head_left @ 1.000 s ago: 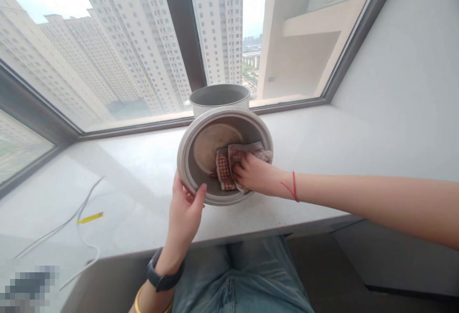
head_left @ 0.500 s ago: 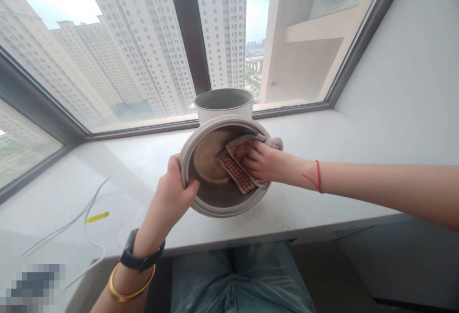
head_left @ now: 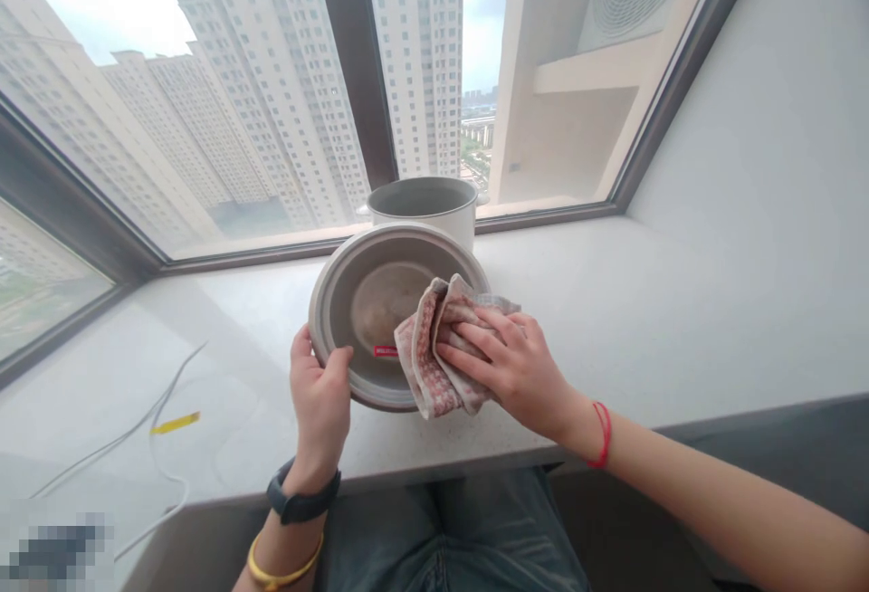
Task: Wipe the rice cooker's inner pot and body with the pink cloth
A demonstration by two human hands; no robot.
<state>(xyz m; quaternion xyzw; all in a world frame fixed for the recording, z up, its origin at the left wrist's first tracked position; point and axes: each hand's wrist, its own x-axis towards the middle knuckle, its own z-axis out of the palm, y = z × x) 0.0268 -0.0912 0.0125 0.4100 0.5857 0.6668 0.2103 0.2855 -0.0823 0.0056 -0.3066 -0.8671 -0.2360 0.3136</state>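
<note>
A round grey metal pot with a stepped rim [head_left: 386,298] is tilted so that its opening faces the person; whether its underside rests on the white windowsill [head_left: 577,320] beneath it cannot be told. The left hand [head_left: 322,402], apart from the right, is clamped on the pot's left rim, thumb over the edge and fingers behind. The right hand [head_left: 520,370] grips a bunched red-and-white patterned cloth [head_left: 434,366], which covers the pot's lower right rim and part of its inside. Just left of the cloth, a small red rectangular label [head_left: 386,351] shows inside the pot. Directly behind the pot stands a white round vessel with a grey interior [head_left: 458,223]. Well left of the pot lie a thin pale cable [head_left: 177,375] and a yellow strip [head_left: 176,423].
</note>
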